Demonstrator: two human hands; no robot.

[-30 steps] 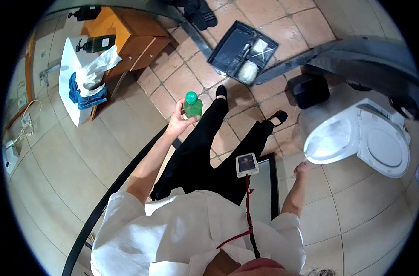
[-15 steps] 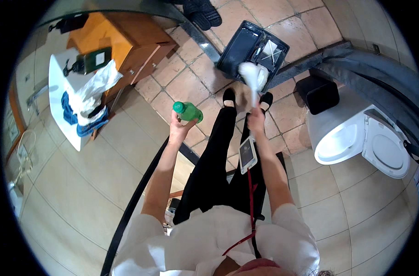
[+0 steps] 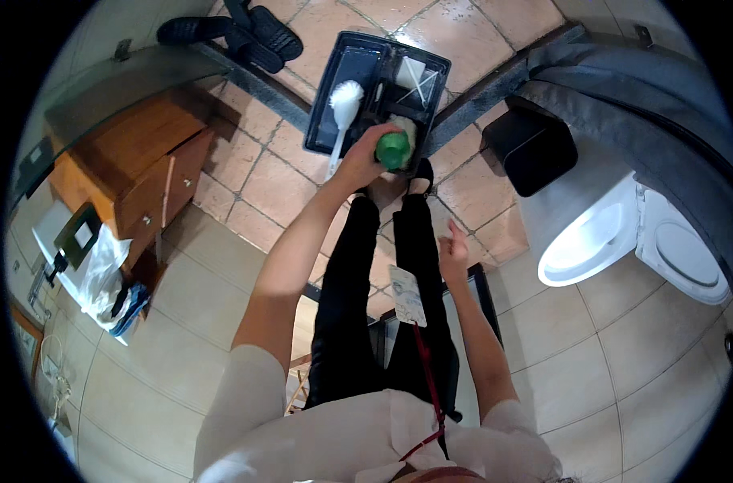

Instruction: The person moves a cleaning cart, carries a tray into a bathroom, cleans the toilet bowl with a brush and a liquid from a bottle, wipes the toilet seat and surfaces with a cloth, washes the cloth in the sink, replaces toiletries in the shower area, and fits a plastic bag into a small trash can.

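Having left its earlier spot farther left, the left hand [image 3: 363, 167] is now holding the green bottle [image 3: 393, 150] over the near right part of the black tray [image 3: 360, 60]. The white brush [image 3: 346, 103], out of the right hand [image 3: 455, 253], is lying across the tray's left compartment. That hand is hanging empty nearer, fingers loosened.

The left hand [image 3: 360, 167] grips a green bottle [image 3: 393, 150] at the near edge of the black divided tray [image 3: 358, 61]. A white toilet brush [image 3: 344, 106] lies in the tray's left compartment, handle crossing the rim. The right hand [image 3: 453, 253], fingers partly extended, is positioned near-right of the tray.
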